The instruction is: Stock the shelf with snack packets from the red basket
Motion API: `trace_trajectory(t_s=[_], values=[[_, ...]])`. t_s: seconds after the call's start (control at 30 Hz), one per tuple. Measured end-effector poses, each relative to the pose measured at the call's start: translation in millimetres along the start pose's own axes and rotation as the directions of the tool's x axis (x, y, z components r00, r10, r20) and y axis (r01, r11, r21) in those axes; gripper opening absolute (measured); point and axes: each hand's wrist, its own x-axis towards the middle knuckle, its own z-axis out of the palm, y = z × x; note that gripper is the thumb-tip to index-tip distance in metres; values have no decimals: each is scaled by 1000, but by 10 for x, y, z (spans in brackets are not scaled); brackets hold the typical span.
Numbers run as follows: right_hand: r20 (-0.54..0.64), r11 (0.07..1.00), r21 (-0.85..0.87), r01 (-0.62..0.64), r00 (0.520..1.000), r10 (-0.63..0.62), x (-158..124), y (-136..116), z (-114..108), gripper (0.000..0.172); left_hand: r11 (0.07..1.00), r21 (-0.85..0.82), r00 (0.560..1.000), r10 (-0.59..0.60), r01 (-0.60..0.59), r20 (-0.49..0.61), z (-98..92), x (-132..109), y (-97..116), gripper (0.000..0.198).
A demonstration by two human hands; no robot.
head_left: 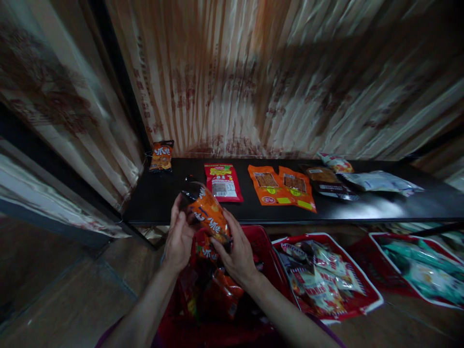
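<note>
Between my two hands is an orange and black snack bag (208, 212), tilted, above the near edge of the shelf. My left hand (180, 241) is closed on its left end, and my right hand (237, 251) grips its lower right end. It may be more than one bag pressed together; I cannot tell. Below, a red basket (259, 234) holds several more snack packets, partly hidden by my forearms. A similar orange and black bag (161, 157) stands upright at the shelf's back left corner.
On the black shelf (232, 212) lie a red packet (223, 182), two orange packets (270, 186), a brown packet (326, 181) and pale packets (380, 181). Two more red baskets (375, 302) (384, 275) with packets stand right. A dark post (121, 72) rises left, before a pleated curtain (232, 72).
</note>
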Motion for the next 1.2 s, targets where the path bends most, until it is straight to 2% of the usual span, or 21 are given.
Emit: trace_trajectory(t_s=[0.07,0.13,0.2,0.3,0.33,0.4,0.47,0.57,0.63,0.73,0.8,0.83,0.9,1.0,1.07,1.2], values=[[-29,975,185,-120,991,128,17,-31,-24,59,997,77,1000,14,-16,25,-44,17,4,47],[-9,870,413,-270,954,301,33,-74,-26,54,967,253,999,45,-40,-17,-80,39,-5,45],[74,655,637,-406,878,473,55,-116,-6,51,901,434,998,40,-14,-50,-99,53,-19,43],[220,294,825,-482,754,619,108,-145,37,52,840,531,992,-120,114,-23,-94,43,-43,39],[247,220,848,-483,726,642,129,-143,46,51,838,524,984,-177,156,-9,-88,33,-50,40],[276,157,861,-484,704,655,165,-118,52,49,848,485,970,-244,213,-1,-83,15,-69,42],[299,173,846,-505,717,630,174,-70,47,48,865,441,964,-265,240,-5,-98,5,-93,47],[318,279,791,-545,755,573,123,31,40,51,878,413,969,-241,242,-54,-154,3,-143,47],[322,338,747,-573,756,571,84,92,41,54,879,421,975,-205,222,-86,-196,11,-181,49],[329,397,682,-614,743,582,150,112,67,57,884,450,992,-103,124,-70,-252,91,-195,53],[308,449,671,-590,773,555,330,47,132,56,883,470,999,11,12,-46,-307,219,-126,50],[296,468,680,-564,795,529,457,-6,190,55,866,497,993,100,-53,-68,-347,301,-62,47],[277,481,709,-515,831,482,751,-134,368,53,800,576,954,280,-169,-108,-463,470,104,37],[327,442,721,-534,824,462,1169,-278,778,49,672,693,872,473,-262,-129,-709,663,329,29],[342,437,717,-544,820,459,1376,-297,1100,43,634,725,849,512,-271,-130,-881,742,393,32],[289,471,716,-515,833,472,1639,-206,1653,38,671,673,862,498,-312,-96,-1127,855,355,36]])
